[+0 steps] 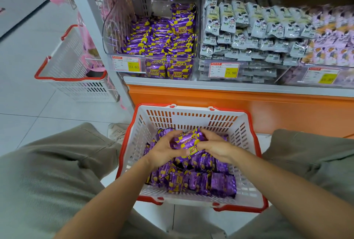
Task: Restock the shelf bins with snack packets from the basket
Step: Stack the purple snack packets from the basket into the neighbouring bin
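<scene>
Purple packets lay heaped in the red-rimmed basket on the floor between the person's knees. The left hand and the right hand were both down in it, each curled from its own side round one bunch of those packets, clamped on it together. Above, on the shelf, a clear bin stood partly filled with the same packets; grey packets filled the bin beside it.
</scene>
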Tool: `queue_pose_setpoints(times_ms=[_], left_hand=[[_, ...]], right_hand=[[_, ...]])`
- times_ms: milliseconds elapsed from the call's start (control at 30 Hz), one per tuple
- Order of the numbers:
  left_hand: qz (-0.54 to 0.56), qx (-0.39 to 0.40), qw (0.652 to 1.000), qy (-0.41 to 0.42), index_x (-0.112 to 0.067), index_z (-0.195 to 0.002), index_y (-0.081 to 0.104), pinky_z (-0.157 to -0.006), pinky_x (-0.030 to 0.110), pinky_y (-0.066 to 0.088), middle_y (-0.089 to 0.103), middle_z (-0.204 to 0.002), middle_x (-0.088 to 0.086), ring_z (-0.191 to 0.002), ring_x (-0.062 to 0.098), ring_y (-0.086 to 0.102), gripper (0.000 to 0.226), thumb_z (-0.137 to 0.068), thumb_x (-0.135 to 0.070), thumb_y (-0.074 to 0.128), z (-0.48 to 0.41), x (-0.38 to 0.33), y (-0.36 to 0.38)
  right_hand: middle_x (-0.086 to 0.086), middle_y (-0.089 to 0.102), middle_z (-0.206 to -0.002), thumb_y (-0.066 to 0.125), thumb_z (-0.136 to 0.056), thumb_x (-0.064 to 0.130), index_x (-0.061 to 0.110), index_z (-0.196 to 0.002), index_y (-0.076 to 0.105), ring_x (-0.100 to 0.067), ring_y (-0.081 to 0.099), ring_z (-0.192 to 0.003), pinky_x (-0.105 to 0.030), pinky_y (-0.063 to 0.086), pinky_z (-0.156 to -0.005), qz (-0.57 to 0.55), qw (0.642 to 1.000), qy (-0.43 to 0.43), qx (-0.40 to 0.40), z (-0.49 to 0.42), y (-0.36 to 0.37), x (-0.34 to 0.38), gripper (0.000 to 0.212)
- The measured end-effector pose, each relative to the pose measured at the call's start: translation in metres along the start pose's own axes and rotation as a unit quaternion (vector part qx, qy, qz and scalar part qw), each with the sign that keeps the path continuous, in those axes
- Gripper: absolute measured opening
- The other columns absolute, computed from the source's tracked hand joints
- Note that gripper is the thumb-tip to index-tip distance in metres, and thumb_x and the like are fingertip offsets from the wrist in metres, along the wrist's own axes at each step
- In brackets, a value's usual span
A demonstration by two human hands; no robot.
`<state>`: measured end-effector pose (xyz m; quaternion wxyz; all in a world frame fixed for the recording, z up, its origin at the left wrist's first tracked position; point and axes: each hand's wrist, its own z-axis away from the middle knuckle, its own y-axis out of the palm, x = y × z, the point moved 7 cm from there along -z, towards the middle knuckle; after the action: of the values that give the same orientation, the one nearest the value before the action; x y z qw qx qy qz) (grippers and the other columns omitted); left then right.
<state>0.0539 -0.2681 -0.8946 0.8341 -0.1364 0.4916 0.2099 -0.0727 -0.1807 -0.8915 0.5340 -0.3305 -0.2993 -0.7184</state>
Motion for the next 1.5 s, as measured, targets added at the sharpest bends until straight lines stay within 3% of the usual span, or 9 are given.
queue_pose_setpoints(times_ms=[200, 433, 600, 767, 867, 967, 1100, 1267, 1500], left_hand=[[-0.028, -0.018, 0.997, 0.077, -0.018, -0.123, 0.049, -0.086, 0.024, 0.052, 0.058, -0.117, 0.007, -0.095, 0.011, 0.065, 0.066, -0.070, 0.006, 0.081, 0.007, -0.022, -0.004], [-0.036, -0.039, 0.989, 0.138, -0.012, -0.133, 0.044, -0.085, 0.022, 0.053, 0.060, -0.116, 0.004, -0.095, 0.007, 0.066, 0.072, -0.073, 0.005, 0.079, 0.026, -0.061, -0.007], [-0.038, -0.057, 0.980, 0.187, -0.012, -0.125, 0.047, -0.083, 0.026, 0.054, 0.063, -0.114, 0.010, -0.093, 0.012, 0.068, 0.058, -0.077, 0.005, 0.075, 0.044, -0.101, -0.015], [-0.046, -0.126, 0.961, 0.240, -0.008, -0.121, 0.049, -0.081, 0.020, 0.053, 0.068, -0.103, 0.007, -0.085, 0.007, 0.067, 0.054, -0.076, 0.008, 0.075, 0.058, -0.164, -0.039], [-0.071, -0.166, 0.941, 0.286, -0.011, -0.121, 0.050, -0.078, 0.018, 0.052, 0.067, -0.100, 0.002, -0.083, 0.004, 0.067, 0.057, -0.074, 0.003, 0.079, 0.065, -0.210, -0.060], [-0.113, -0.213, 0.924, 0.296, -0.033, -0.112, 0.054, -0.081, 0.036, 0.057, 0.068, -0.103, 0.007, -0.088, 0.026, 0.069, 0.060, -0.062, -0.026, 0.084, 0.061, -0.249, -0.083], [-0.173, -0.232, 0.923, 0.254, -0.027, -0.119, 0.055, -0.083, 0.048, 0.057, 0.069, -0.096, -0.001, -0.081, 0.024, 0.069, 0.068, -0.059, -0.030, 0.086, 0.031, -0.279, -0.106], [-0.198, -0.206, 0.937, 0.201, -0.034, -0.113, 0.053, -0.077, 0.057, 0.056, 0.068, -0.085, 0.020, -0.072, 0.023, 0.060, 0.066, -0.058, -0.023, 0.088, -0.025, -0.287, -0.120], [-0.224, -0.175, 0.944, 0.166, -0.025, -0.123, 0.052, -0.066, 0.039, 0.050, 0.057, -0.095, 0.001, -0.073, 0.020, 0.055, 0.066, -0.069, -0.008, 0.085, -0.075, -0.295, -0.119]], right_hand=[[-0.013, 0.060, -0.109, 0.056, -0.072, -0.017, 0.016, -0.121, 0.053, -0.021, 0.060, -0.095, -0.034, 0.049, -0.083, -0.019, 0.998, -0.066, -0.004, 0.012, 0.004, 0.023, 0.059], [-0.012, 0.064, -0.108, 0.045, -0.081, -0.021, 0.015, -0.121, 0.052, -0.019, 0.062, -0.097, -0.025, 0.050, -0.080, -0.073, 0.991, -0.114, -0.005, 0.032, 0.013, 0.055, 0.054], [-0.019, 0.061, -0.120, 0.056, -0.079, -0.004, 0.015, -0.130, 0.047, -0.024, 0.056, -0.108, -0.047, 0.043, -0.102, -0.030, 0.989, -0.143, -0.009, 0.046, 0.023, 0.088, 0.056], [0.002, 0.062, -0.124, 0.057, -0.089, 0.002, 0.022, -0.135, 0.041, -0.011, 0.057, -0.113, -0.032, 0.043, -0.104, 0.074, 0.960, -0.265, -0.047, 0.073, 0.025, 0.157, 0.052], [0.002, 0.053, -0.133, 0.060, -0.088, 0.009, 0.020, -0.138, 0.041, -0.005, 0.052, -0.120, -0.025, 0.043, -0.102, 0.155, 0.899, -0.387, -0.132, 0.099, 0.013, 0.207, 0.055], [0.002, 0.050, -0.132, 0.055, -0.083, 0.018, 0.017, -0.135, 0.046, -0.008, 0.046, -0.124, -0.028, 0.038, -0.105, 0.289, 0.785, -0.490, -0.245, 0.125, -0.003, 0.248, 0.053], [-0.004, 0.040, -0.147, 0.058, -0.086, 0.029, 0.018, -0.140, 0.044, -0.023, 0.032, -0.137, -0.043, 0.022, -0.114, 0.474, 0.655, -0.475, -0.348, 0.120, -0.026, 0.280, 0.057], [-0.007, 0.030, -0.156, 0.065, -0.084, 0.047, 0.020, -0.143, 0.041, -0.030, 0.023, -0.145, -0.051, 0.013, -0.116, 0.595, 0.587, -0.397, -0.379, 0.087, -0.048, 0.291, 0.070], [-0.008, 0.045, -0.144, 0.068, -0.083, 0.044, 0.021, -0.137, 0.047, -0.030, 0.039, -0.135, -0.051, 0.025, -0.109, 0.617, 0.558, -0.382, -0.402, 0.070, -0.058, 0.295, 0.063]])
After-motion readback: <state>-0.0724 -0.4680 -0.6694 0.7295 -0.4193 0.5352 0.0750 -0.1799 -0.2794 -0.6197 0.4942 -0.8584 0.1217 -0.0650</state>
